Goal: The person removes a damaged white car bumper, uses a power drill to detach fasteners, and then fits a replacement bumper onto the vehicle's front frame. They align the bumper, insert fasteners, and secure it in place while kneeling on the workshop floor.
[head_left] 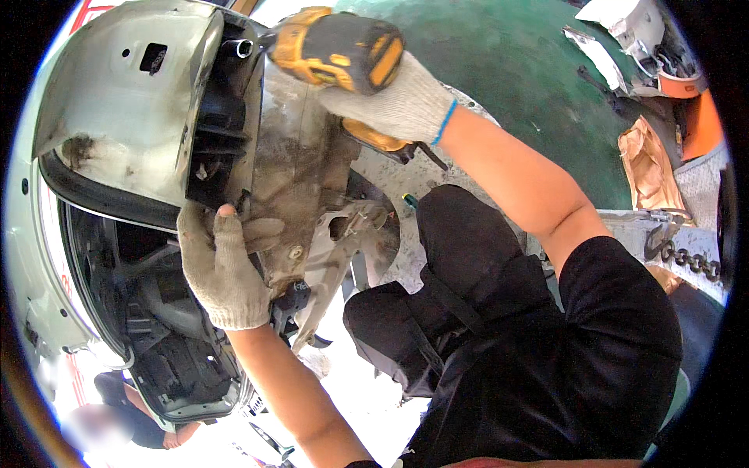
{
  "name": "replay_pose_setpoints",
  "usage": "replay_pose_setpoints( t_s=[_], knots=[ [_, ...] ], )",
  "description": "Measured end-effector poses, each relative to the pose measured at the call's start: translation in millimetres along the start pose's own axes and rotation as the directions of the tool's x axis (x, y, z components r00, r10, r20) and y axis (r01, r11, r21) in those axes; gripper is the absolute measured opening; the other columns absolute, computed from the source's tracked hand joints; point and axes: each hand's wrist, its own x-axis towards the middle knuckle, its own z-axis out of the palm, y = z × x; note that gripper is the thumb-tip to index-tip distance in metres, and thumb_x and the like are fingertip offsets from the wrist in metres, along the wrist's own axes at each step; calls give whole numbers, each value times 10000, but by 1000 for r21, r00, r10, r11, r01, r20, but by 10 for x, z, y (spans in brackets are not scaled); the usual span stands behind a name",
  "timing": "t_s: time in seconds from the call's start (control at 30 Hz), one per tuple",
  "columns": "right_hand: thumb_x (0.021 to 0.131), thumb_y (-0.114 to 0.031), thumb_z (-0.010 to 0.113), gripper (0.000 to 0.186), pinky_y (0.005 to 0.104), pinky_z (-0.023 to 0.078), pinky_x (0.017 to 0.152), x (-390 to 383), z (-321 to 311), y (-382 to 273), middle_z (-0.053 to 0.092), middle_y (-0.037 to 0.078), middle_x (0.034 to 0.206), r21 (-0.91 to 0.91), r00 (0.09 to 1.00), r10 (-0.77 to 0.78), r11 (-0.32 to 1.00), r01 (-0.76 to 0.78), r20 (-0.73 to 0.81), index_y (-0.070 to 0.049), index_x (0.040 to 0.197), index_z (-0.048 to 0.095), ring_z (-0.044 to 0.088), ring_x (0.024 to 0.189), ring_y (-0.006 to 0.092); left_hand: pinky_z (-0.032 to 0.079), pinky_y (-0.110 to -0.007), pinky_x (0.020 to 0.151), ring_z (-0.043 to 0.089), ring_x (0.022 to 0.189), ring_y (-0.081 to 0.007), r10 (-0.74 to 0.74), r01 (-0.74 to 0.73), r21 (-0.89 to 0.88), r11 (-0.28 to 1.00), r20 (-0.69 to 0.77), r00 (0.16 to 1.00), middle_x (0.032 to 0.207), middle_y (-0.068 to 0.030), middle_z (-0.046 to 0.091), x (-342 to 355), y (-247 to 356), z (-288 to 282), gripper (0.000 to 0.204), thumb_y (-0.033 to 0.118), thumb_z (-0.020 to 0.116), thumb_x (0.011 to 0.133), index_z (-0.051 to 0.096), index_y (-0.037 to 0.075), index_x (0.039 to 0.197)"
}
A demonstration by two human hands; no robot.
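While the outstretched right hand (402,105) grips a drill (339,51), left hand (226,273) splayed over bodywork (289,175)
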Motion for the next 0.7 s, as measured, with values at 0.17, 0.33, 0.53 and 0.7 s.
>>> replay_pose_setpoints(
  t_s=[0.17,0.33,0.53,0.7],
  knots=[
    [931,-375,721,381,420,566,984,-403,-167,654,739,100,1140,-217,989,120,971,-98,89,-110,1201,670,699,1068,262,570,-293,641,734,721,-199,6,-6,4,1000,3,1000,1072,-154,679,13,-16,-33,448,217,610,1059,470,-75,1369],
    [1008,-306,614,349,402,502,1078,-1500,-283,1904,684,105,1287,-411,787,600,760,-503,145,-115,1299,625,633,1208,260,548,-273,618,713,712,-182,100,-99,30,995,-35,994,991,-132,695,8,-69,18,488,246,567,1077,436,-70,1425],
    [1047,-248,504,338,388,524,1029,-3290,-142,3557,686,96,1279,-332,865,501,812,-481,-28,-62,1307,613,654,1167,234,545,-267,606,705,706,-172,30,-27,41,999,-52,998,947,-131,707,20,-91,13,491,273,588,1070,467,-68,1403],
    [1020,-366,537,421,398,443,1107,-3769,-159,3664,655,120,1352,-130,664,746,664,-736,50,-121,1357,601,585,1273,280,553,-290,643,703,738,-174,31,-20,102,995,-108,994,1023,-148,686,16,-92,-27,517,225,617,1053,439,-91,1421]
  ],
)
